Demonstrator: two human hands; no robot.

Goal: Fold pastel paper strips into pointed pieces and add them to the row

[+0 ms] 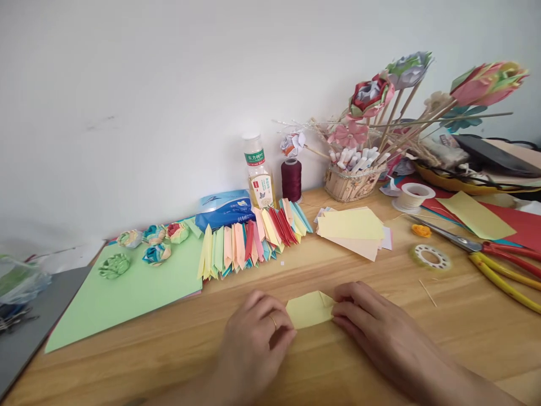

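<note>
A small pale yellow sheet of paper (310, 311) lies at the front of the wooden table, with a folded corner at its upper right. My left hand (260, 332) pinches its left end between thumb and fingers; a ring sits on one finger. At the opposite end, my right hand (376, 321) has its fingers closed on the paper's right edge. Behind the hands stands a row of folded colored paper pieces (249, 239). A stack of yellow and peach paper sheets (353, 228) lies beyond my right hand.
Scissors (469, 242) with red handles, a yellow-handled tool (502, 276), a tape roll (431, 256) and a white spool (414, 196) lie right. Paper rosettes (114, 265) rest on green sheets (127, 301) at left. A bottle (260, 175), purple thread (291, 179) and flower basket (353, 186) stand behind.
</note>
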